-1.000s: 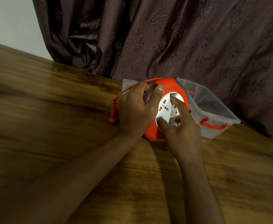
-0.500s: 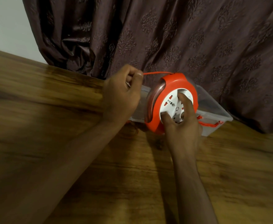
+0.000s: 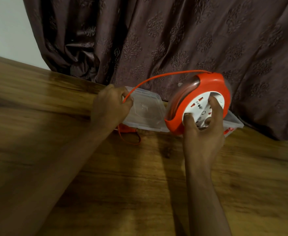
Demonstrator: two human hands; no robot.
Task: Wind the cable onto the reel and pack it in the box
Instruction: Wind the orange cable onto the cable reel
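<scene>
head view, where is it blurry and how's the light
Head view: dim, warm light; the wooden table smears at far left; the reel rim looks streaked with blur; the cable, left hand and right hand read fairly clearly.

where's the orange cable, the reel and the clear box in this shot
orange cable (image 3: pixel 157 77), head view, on the taut span between hand and reel
reel (image 3: pixel 209 80), head view, on its orange housing
clear box (image 3: pixel 146 108), head view, on its transparent wall
</scene>
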